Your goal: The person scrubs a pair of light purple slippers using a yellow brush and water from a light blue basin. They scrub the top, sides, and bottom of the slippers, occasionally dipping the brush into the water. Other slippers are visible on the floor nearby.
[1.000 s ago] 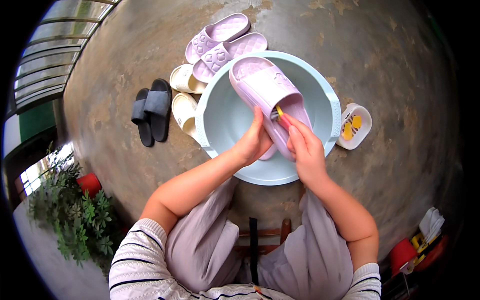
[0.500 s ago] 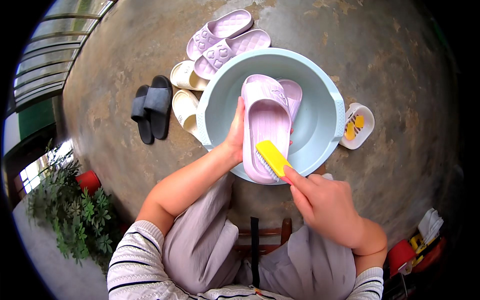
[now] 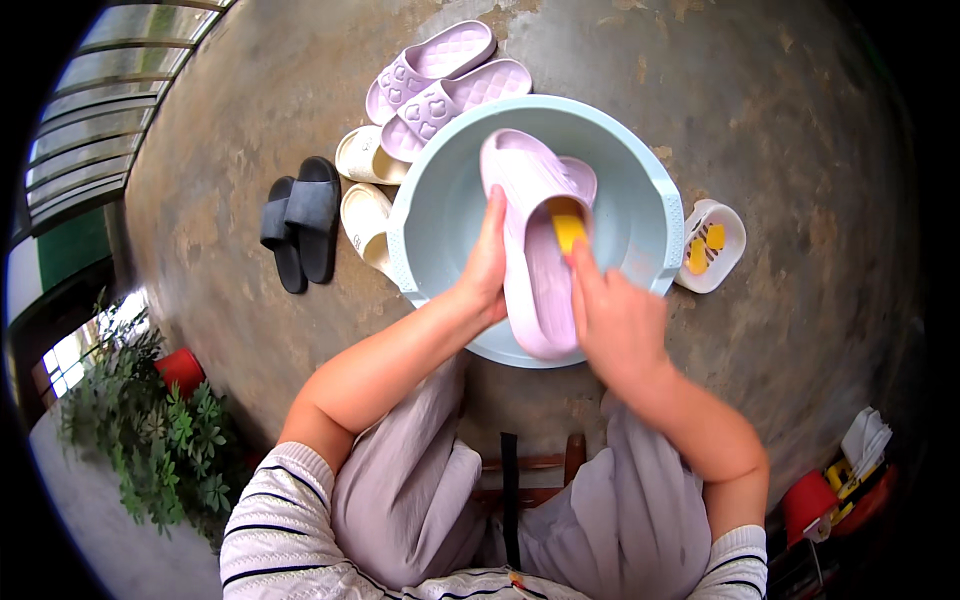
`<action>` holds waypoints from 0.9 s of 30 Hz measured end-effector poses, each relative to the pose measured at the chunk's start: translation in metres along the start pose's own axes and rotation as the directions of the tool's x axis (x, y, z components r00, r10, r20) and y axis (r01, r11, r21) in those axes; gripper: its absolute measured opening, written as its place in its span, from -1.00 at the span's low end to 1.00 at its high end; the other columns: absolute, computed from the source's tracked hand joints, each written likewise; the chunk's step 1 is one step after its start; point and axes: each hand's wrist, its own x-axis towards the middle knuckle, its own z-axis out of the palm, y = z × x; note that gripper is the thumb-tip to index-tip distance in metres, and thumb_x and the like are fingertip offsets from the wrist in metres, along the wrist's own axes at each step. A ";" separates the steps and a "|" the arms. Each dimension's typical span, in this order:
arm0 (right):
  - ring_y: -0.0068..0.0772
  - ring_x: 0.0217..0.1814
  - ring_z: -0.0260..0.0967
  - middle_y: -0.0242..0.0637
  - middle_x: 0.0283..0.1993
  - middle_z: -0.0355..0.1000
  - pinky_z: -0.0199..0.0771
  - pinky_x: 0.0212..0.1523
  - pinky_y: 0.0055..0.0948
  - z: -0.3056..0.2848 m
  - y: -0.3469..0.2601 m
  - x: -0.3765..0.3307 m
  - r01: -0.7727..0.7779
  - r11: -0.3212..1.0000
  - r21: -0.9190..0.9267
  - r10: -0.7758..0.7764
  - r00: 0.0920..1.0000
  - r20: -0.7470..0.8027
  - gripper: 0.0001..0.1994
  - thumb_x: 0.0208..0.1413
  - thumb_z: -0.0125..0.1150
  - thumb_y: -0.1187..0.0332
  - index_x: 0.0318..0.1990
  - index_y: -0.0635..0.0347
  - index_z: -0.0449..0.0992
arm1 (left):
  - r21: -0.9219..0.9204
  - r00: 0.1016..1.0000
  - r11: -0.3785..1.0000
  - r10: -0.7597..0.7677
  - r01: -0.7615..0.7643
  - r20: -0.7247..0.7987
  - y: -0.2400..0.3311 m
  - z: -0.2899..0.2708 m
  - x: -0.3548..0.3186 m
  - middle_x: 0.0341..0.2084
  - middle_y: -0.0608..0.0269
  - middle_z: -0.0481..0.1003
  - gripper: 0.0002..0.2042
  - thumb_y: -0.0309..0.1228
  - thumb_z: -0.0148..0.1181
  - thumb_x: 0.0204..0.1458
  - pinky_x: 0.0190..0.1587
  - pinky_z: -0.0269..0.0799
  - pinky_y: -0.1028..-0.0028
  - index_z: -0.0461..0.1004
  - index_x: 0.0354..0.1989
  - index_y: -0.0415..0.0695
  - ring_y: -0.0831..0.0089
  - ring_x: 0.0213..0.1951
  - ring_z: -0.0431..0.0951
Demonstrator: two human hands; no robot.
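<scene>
Two bare hands meet over a basin (image 3: 625,170), just beyond a seated person's grey trousers (image 3: 405,480). Right hand (image 3: 625,325), blurred, fingers curled tight about a brush (image 3: 569,228); its handle hidden in the grip, its yellow head partly under the strap of a lilac slipper (image 3: 547,280). Left hand (image 3: 487,265) half closed on the slipper's left side, thumb along the edge, fingers out of sight beneath. Slipper held above the basin, heel toward the lap, toe pointing away. Behind it, partly covered, a second slipper (image 3: 580,176).

Just right of the basin, a white dish (image 3: 735,238) with yellow pieces (image 3: 698,256). Left of it, a cream pair (image 3: 362,213); further left, a black pair (image 3: 318,230), grey straps. Leafy plant (image 3: 170,450) at lower left. Past the basin's far rim, a lilac pair (image 3: 480,85), side by side. Farthest, upper left: metal bars (image 3: 110,77).
</scene>
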 end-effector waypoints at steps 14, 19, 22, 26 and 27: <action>-0.17 -0.47 0.36 -0.20 -0.42 0.31 0.39 -0.40 -0.29 -0.035 0.037 -0.047 -0.107 0.871 0.480 0.053 0.991 0.125 -0.63 0.19 0.15 0.45 0.17 0.09 0.51 | 0.280 0.978 0.939 -0.169 0.198 -0.125 0.031 -0.009 -0.011 0.13 -0.01 0.38 -0.26 0.15 0.00 0.22 0.23 0.36 0.22 0.12 0.36 -0.20 0.24 0.12 0.45; -0.23 -0.41 0.34 -0.21 -0.39 0.26 0.37 -0.35 -0.33 -0.061 0.044 -0.030 -0.095 0.861 0.500 0.082 0.996 0.047 -0.56 0.16 0.18 0.51 0.22 0.05 0.48 | 0.673 0.994 0.737 -0.107 0.057 0.032 0.028 -0.027 -0.011 0.21 0.05 0.29 0.04 -0.21 0.56 -0.22 0.32 0.20 0.31 0.00 0.42 -0.21 0.29 0.27 0.28; -0.22 -0.44 0.33 -0.23 -0.41 0.23 0.37 -0.39 -0.29 -0.031 0.046 -0.008 0.028 0.940 0.339 -0.048 0.997 0.052 -0.54 0.15 0.18 0.52 0.23 0.01 0.48 | 0.856 0.996 0.516 -0.051 -0.041 0.078 0.029 -0.017 -0.014 0.16 0.03 0.34 -0.02 -0.37 0.47 -0.23 0.27 0.25 0.34 0.01 0.42 -0.22 0.28 0.22 0.34; -0.20 -0.47 0.34 -0.25 -0.40 0.25 0.38 -0.45 -0.23 0.005 0.039 -0.005 0.063 0.941 0.332 -0.058 0.998 -0.026 -0.47 0.09 0.21 0.54 0.26 -0.02 0.44 | 0.991 0.919 -0.021 0.372 -0.131 0.129 0.017 -0.014 -0.014 -0.05 -0.19 0.49 -0.21 -0.47 0.35 -0.21 0.06 0.44 0.23 0.15 0.29 -0.24 -0.03 0.03 0.53; -0.20 -0.47 0.35 -0.25 -0.39 0.26 0.39 -0.45 -0.23 0.007 0.038 -0.001 0.073 0.932 0.356 -0.058 0.997 -0.051 -0.45 0.07 0.22 0.54 0.27 -0.02 0.43 | 0.986 0.889 -0.101 0.429 -0.132 0.163 0.013 -0.020 -0.013 -0.10 -0.21 0.50 -0.31 -0.47 0.32 -0.16 -0.02 0.46 0.15 0.21 0.23 -0.21 -0.13 -0.02 0.52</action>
